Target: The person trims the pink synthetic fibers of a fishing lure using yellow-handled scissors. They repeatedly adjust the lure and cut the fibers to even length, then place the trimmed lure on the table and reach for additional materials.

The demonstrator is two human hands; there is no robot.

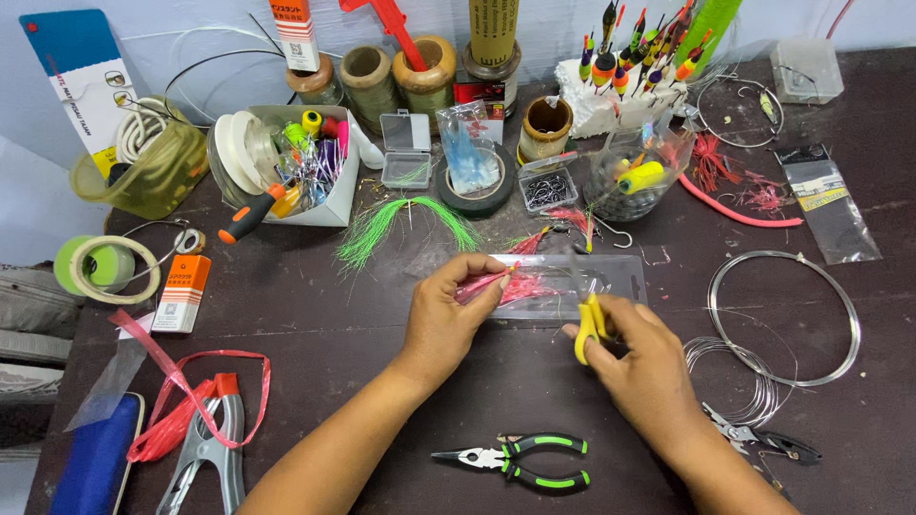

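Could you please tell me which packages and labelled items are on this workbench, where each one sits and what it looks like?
Clear blister pack: centre, flat, under the left hand and right hand, holding pink strands.
Small box: left, orange and white, lying flat.
Clear bag: right, with a printed header.
Card: far left, blue and white, leaning on the wall.
Tall box: back, white and red, on a spool.

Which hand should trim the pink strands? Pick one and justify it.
Right hand, probably: it grips the yellow scissors beside the pink strands, which the left hand pinches.
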